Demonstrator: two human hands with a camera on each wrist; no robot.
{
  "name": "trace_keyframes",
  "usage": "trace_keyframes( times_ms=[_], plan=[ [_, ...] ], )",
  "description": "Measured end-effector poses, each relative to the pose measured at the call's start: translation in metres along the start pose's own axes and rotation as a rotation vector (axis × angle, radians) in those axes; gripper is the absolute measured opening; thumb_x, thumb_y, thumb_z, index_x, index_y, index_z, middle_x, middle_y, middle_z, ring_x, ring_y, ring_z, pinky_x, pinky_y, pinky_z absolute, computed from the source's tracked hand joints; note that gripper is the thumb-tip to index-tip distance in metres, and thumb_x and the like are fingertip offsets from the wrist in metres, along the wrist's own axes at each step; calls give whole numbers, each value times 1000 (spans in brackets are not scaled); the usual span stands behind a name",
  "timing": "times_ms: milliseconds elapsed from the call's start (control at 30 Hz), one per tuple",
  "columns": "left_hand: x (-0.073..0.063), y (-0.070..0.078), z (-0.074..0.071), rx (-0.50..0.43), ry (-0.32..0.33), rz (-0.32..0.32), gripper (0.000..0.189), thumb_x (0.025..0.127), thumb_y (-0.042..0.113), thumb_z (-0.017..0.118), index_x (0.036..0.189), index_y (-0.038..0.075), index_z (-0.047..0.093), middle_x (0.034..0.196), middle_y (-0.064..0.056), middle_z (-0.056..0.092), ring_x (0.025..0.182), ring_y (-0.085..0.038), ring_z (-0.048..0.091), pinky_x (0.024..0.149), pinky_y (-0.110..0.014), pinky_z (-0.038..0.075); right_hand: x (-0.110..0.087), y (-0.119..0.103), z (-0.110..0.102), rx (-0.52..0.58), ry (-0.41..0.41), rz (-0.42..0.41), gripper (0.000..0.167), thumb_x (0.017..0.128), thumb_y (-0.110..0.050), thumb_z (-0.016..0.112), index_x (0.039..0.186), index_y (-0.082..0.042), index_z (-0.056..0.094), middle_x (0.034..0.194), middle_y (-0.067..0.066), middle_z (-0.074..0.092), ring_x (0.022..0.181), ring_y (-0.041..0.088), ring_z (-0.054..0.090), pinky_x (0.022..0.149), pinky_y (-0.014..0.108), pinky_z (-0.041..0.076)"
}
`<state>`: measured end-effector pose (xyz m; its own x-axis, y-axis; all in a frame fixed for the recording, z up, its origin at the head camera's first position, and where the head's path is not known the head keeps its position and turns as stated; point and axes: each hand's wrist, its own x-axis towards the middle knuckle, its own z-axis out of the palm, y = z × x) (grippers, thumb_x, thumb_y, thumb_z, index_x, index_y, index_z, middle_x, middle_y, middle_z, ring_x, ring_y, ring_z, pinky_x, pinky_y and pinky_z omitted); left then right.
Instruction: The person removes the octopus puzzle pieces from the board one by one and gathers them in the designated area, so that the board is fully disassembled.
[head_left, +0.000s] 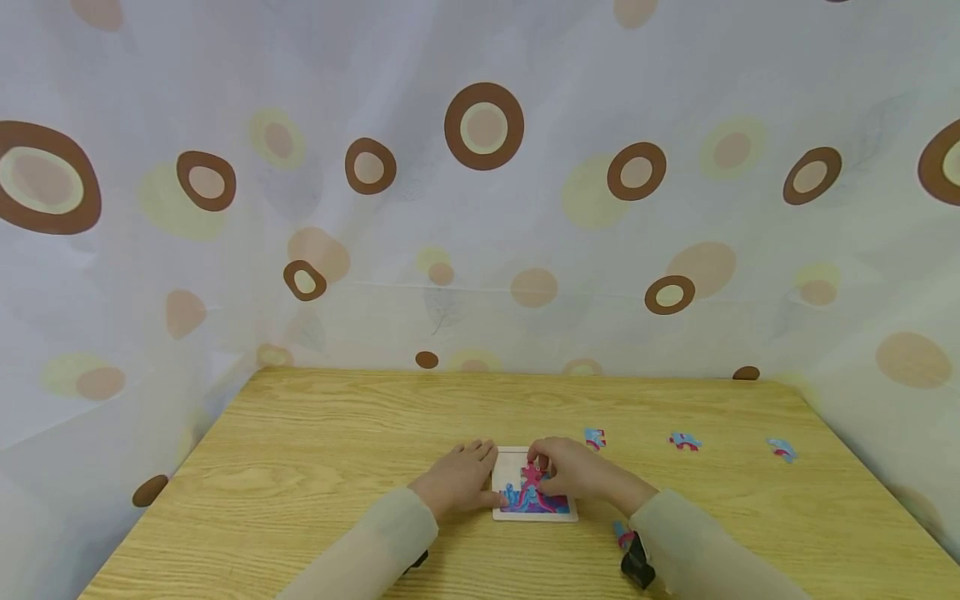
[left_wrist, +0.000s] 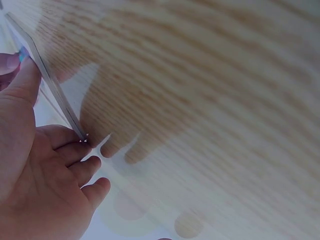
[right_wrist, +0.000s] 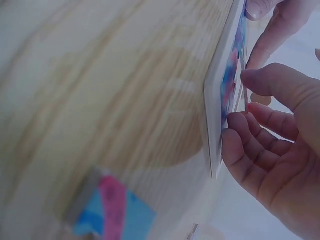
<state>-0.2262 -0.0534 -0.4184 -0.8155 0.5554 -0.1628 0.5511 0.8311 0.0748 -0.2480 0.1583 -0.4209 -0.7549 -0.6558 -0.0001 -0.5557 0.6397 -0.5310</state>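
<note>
A small jigsaw tray (head_left: pixel 507 467) with a pale rim lies on the table, its lower part covered by a blue, purple and pink picture. My left hand (head_left: pixel 459 479) rests at the tray's left side, fingers stretched along the edge and thumb on the lower left corner. Over the picture, my right hand (head_left: pixel 576 472) pinches a pink puzzle piece (head_left: pixel 532 473) between thumb and index finger. From the right wrist, that piece shows as a thin edge, tilted up close to the tray surface, with the other fingers loosely bent at the tray's side.
Loose puzzle pieces lie to the right on the wooden table (head_left: pixel 337 433): one piece (head_left: pixel 595 438) just beyond the right hand, another piece (head_left: pixel 685 442), a far-right piece (head_left: pixel 782 449), and a near piece (head_left: pixel 623 534) by the right wrist. A patterned curtain (head_left: pixel 480 217) stands behind.
</note>
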Motion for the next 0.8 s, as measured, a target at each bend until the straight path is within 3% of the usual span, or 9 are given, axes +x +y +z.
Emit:
trace_keyframes(
  times_ms=[333,533,800],
  plan=[
    [-1,0,-1,-16,-18,2,78,87,54,51,143,4,32,146,-10,31,134,-23,25,108,-36,23,-15,10,-13,122,15,9,27,85,-7,66,109,-2,57,88,2,52,69,13,53,59,27,48],
    [-2,0,-1,-12,-21,10,77,88,53,51,143,4,31,146,-10,30,134,-23,25,108,-36,22,-42,24,-34,91,78,-34,30,84,-5,65,112,3,56,89,3,50,72,11,52,62,28,49],
    [1,-2,3,2,-26,11,78,88,55,49,144,4,30,147,-9,29,134,-22,24,108,-35,22,-91,52,-54,150,129,45,37,85,-5,64,116,9,51,91,5,50,71,10,52,63,27,50]
  ],
)
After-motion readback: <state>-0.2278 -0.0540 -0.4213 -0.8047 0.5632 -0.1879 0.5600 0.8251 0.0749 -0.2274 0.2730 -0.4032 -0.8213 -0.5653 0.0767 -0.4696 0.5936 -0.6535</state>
